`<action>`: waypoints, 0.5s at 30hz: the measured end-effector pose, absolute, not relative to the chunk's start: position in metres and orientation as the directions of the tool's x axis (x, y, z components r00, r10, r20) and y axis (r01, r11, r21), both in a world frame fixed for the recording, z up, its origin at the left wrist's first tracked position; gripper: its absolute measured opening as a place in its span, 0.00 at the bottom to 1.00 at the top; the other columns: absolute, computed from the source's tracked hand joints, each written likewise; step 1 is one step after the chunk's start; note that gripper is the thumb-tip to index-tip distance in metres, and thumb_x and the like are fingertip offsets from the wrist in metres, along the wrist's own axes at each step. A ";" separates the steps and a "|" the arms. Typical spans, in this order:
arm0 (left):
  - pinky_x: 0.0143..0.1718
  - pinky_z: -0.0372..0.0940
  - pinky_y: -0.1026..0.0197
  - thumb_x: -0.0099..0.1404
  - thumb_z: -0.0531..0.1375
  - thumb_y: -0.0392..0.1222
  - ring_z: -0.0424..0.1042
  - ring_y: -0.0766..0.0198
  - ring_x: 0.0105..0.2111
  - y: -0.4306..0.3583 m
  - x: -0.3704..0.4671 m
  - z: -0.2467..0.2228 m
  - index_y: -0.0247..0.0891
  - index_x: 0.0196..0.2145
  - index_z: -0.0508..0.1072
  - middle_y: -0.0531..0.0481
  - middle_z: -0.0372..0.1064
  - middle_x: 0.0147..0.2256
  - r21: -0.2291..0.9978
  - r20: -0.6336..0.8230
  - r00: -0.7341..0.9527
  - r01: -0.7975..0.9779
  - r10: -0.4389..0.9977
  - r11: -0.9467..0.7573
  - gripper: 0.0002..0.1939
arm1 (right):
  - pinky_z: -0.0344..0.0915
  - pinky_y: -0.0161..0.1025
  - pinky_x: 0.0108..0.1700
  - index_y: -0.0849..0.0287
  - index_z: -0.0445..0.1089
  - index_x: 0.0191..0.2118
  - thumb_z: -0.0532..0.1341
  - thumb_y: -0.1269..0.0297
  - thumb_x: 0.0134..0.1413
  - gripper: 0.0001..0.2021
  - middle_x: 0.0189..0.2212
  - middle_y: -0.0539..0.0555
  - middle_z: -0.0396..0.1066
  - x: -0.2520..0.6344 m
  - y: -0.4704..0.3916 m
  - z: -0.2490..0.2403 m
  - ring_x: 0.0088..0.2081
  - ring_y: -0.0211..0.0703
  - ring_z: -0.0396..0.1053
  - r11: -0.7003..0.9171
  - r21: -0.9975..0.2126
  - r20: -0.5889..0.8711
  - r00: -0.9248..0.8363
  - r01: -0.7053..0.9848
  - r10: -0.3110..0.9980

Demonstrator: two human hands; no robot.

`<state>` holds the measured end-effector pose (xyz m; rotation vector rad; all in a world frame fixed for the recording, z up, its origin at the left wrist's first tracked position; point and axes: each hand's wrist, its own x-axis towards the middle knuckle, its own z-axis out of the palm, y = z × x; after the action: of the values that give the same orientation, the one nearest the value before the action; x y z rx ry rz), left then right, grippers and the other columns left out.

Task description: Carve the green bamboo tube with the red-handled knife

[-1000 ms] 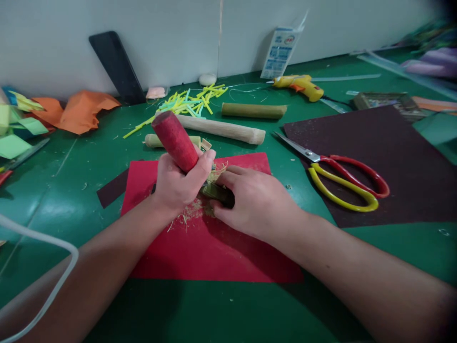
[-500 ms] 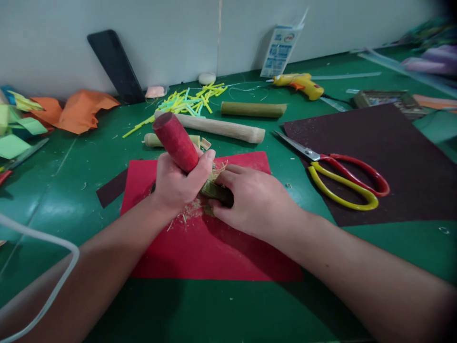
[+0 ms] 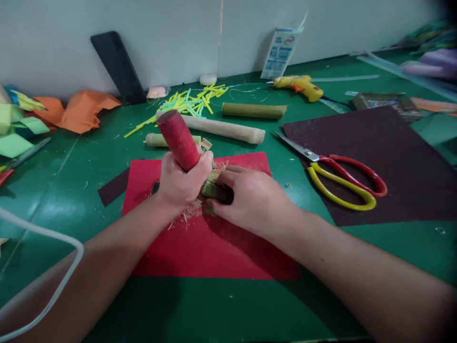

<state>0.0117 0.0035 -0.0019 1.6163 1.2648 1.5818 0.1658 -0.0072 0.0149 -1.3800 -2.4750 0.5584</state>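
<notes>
Left hand clenched around the lower end of a red cylinder, tilted up and away toward the wall, its bottom end hidden inside the fist. Right hand pressed flat over a short green stick piece, fingers curled onto it, apparently pinning it against the red sheet so that it cannot roll. Both hands touching at the working spot, near the far edge of the sheet. Pale fibrous shavings scattered on the sheet just beside the left fist, probably kept off the desk by the sheet serving as a work mat. Whether a blade protrudes from the cylinder: cannot tell, hidden by the hands.

Behind the hands, lying flat on the green desk: a long pale stick, a shorter green stick and a small stub. Farther back, a heap of yellow and green strips. To the right, red and yellow scissors resting on a dark sheet, blades shut, near the right hand. Yellow glue gun near the wall, well apart. Orange paper crumpled at far left.
</notes>
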 end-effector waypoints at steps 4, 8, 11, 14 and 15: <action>0.21 0.53 0.63 0.59 0.60 0.37 0.52 0.72 0.18 0.002 0.013 0.001 0.38 0.15 0.58 0.57 0.52 0.15 0.881 0.431 -0.136 0.276 0.892 -0.384 0.19 | 0.53 0.38 0.31 0.59 0.71 0.31 0.61 0.60 0.52 0.08 0.33 0.54 0.74 0.165 -0.008 0.015 0.32 0.42 0.66 0.491 -0.449 0.030 -0.537 0.746 0.843; 0.20 0.52 0.63 0.56 0.60 0.36 0.51 0.72 0.17 0.001 0.014 0.003 0.39 0.15 0.57 0.57 0.52 0.15 0.894 0.412 -0.156 0.257 0.898 -0.366 0.18 | 0.55 0.38 0.32 0.59 0.71 0.31 0.60 0.60 0.53 0.08 0.33 0.55 0.75 0.166 -0.006 0.017 0.32 0.42 0.66 0.483 -0.467 -0.007 -0.549 0.741 0.836; 0.20 0.51 0.63 0.55 0.60 0.36 0.52 0.72 0.17 0.001 0.015 0.002 0.39 0.15 0.57 0.57 0.53 0.15 0.906 0.400 -0.171 0.227 0.901 -0.359 0.17 | 0.55 0.38 0.32 0.59 0.71 0.32 0.61 0.59 0.54 0.08 0.32 0.54 0.75 0.166 -0.005 0.018 0.32 0.41 0.66 0.467 -0.493 -0.032 -0.552 0.734 0.833; 0.19 0.50 0.63 0.56 0.60 0.35 0.52 0.72 0.17 0.001 0.014 0.000 0.38 0.15 0.57 0.57 0.53 0.15 0.912 0.390 -0.168 0.208 0.905 -0.354 0.17 | 0.55 0.38 0.32 0.59 0.72 0.32 0.62 0.60 0.54 0.08 0.33 0.54 0.75 0.165 -0.004 0.018 0.32 0.41 0.66 0.457 -0.504 -0.042 -0.549 0.733 0.835; 0.19 0.50 0.63 0.56 0.60 0.35 0.52 0.72 0.17 0.001 0.013 -0.001 0.38 0.15 0.58 0.57 0.53 0.15 0.912 0.390 -0.165 0.208 0.906 -0.355 0.17 | 0.55 0.38 0.32 0.59 0.72 0.31 0.62 0.60 0.54 0.08 0.33 0.55 0.75 0.165 -0.004 0.019 0.32 0.41 0.65 0.455 -0.505 -0.043 -0.547 0.734 0.836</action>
<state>0.0131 0.0011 -0.0011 1.5277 1.2888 1.5681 0.1652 -0.0044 0.0188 -1.3661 -2.4924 0.7066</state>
